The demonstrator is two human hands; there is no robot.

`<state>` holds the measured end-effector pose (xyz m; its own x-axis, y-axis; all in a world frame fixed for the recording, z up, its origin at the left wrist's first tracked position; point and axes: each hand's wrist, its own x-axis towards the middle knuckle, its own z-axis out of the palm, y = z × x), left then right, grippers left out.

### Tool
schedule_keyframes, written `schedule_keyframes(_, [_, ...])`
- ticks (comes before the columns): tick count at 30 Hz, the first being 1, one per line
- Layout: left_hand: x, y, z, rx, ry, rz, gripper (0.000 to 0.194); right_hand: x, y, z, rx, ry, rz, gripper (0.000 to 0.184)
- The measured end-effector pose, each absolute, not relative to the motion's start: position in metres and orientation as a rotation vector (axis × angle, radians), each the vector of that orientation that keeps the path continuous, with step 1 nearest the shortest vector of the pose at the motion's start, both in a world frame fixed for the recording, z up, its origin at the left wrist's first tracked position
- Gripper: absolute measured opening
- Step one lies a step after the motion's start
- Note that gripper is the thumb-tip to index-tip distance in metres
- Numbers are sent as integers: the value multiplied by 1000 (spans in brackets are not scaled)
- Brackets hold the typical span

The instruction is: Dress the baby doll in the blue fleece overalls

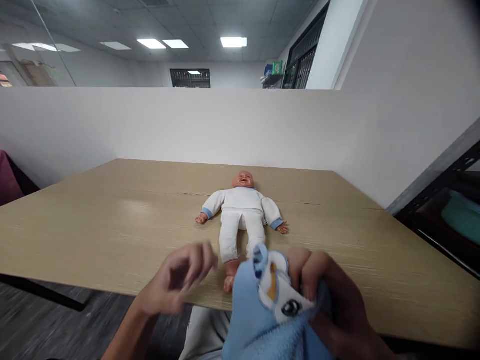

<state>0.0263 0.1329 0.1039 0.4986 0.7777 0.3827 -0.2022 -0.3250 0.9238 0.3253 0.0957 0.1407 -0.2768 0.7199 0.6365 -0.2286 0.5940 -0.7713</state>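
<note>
My right hand [330, 295] is closed around a light-blue fuzzy cloth [251, 310] in front of me, low in the head view. An animal face with a dark eye and an orange patch is sewn onto it, and a small looped tuft stands at its top. Whether it is a garment or a towel I cannot tell. To the left of the cloth and apart from it, my left hand [183, 277] is raised with bent fingers spread from the thumb, slightly blurred and holding nothing. Beyond both hands a baby doll [242, 202] in white clothes with blue cuffs lies face up; the cloth hides one foot.
The doll rests on a wooden table [150, 225] whose near edge runs below my hands. A white wall [225, 125] with a glass pane above it stands behind. On the right is a dark metal shelf [442, 215] with a green item [463, 215].
</note>
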Motion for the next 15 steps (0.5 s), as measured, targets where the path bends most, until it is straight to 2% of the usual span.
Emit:
schedule_keyframes(1, [32, 148, 116, 1630, 485, 1155, 55, 319, 112, 155, -375, -1642, 914, 10])
schedule_keyframes(2, [38, 163, 128, 1687, 508, 1173, 66, 313, 128, 168, -327, -1684, 883, 12])
schedule_keyframes(3, [43, 179, 138, 1744, 516, 1091, 75, 310, 145, 180, -286, -1724, 871, 15])
schedule_keyframes(4, [48, 194, 147, 1763, 524, 978, 74, 308, 161, 189, -242, -1755, 890, 18])
schedule_keyframes(7, [55, 235, 171, 1771, 461, 751, 44, 312, 205, 208, -180, -1870, 955, 25])
schedule_keyframes(9, [57, 259, 185, 1829, 360, 763, 30, 320, 232, 215, -249, -1935, 1020, 31])
schedule_keyframes(12, [60, 287, 202, 1970, 294, 822, 27, 333, 273, 215, -477, -1913, 1204, 41])
schedule_keyframes(15, [68, 305, 214, 2071, 286, 842, 36, 344, 309, 205, -688, -1918, 1207, 43])
